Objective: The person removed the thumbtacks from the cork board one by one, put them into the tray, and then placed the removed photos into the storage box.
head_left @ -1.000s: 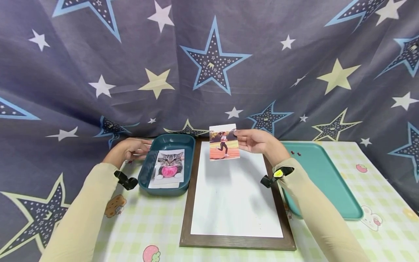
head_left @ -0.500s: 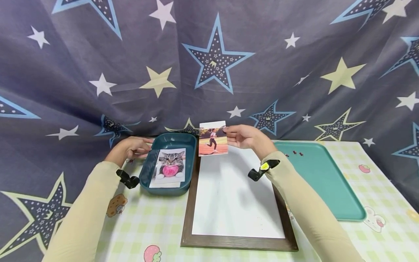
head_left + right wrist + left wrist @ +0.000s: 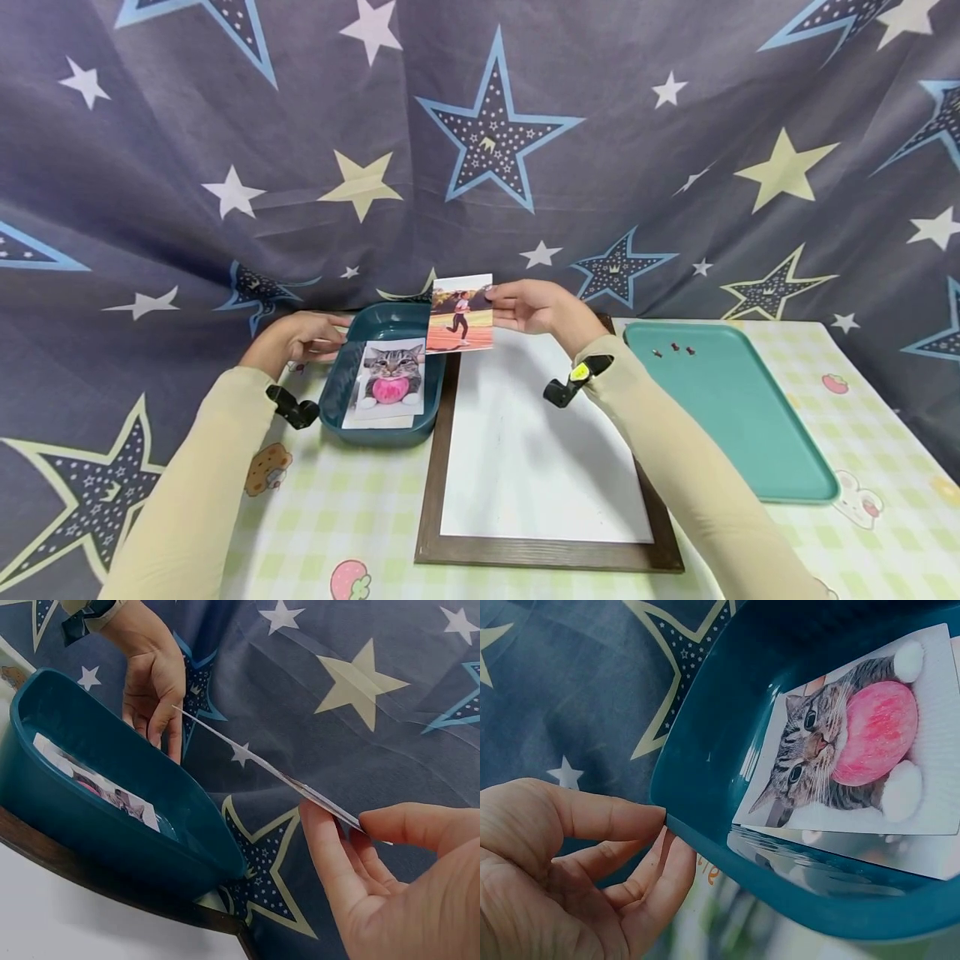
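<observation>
You're sitting at a dressed-up tabletop set, more a home-style craft corner or small staged recording spot than a workshop or lab; a dark star-printed curtain [image 3: 480, 150] hangs close behind and closes off the room; the table [image 3: 352, 517] wears a pale green checked cloth with cartoon strawberries, a cookie and a bunny; a wood-framed whiteboard [image 3: 543, 467], a teal tray [image 3: 750, 433] and a deep teal bin [image 3: 375, 433] lie on it; no machinery or shelving shows.
</observation>
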`<control>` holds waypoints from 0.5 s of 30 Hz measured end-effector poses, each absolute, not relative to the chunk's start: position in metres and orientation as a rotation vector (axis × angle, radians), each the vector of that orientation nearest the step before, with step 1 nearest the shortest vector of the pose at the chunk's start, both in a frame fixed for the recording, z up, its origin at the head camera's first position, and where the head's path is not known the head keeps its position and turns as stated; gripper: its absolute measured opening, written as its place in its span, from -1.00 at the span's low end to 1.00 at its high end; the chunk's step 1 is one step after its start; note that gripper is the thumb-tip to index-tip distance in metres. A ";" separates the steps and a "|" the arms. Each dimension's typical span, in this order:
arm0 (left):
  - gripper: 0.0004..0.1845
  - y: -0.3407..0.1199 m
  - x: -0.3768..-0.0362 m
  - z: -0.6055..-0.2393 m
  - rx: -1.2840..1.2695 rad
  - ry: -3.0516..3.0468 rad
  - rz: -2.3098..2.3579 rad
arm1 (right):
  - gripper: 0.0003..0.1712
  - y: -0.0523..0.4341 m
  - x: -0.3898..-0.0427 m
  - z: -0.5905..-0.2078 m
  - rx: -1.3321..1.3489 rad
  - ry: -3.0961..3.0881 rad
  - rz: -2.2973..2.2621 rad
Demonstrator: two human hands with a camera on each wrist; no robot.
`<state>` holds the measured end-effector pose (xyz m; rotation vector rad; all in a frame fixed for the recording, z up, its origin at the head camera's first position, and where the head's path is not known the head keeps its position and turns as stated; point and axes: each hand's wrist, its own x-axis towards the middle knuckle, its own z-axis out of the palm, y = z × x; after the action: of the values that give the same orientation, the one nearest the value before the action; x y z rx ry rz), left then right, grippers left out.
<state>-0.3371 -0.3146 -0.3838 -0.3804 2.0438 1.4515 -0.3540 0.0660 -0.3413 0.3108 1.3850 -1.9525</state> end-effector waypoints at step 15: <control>-0.23 -0.312 -0.336 -0.385 -0.357 2.059 1.457 | -0.50 0.028 -0.357 -0.343 0.245 1.497 -1.827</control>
<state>-0.3355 -0.3118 -0.3850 -0.3566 2.0594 1.4568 -0.3570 0.0284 -0.3435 0.2450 1.4966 -1.8268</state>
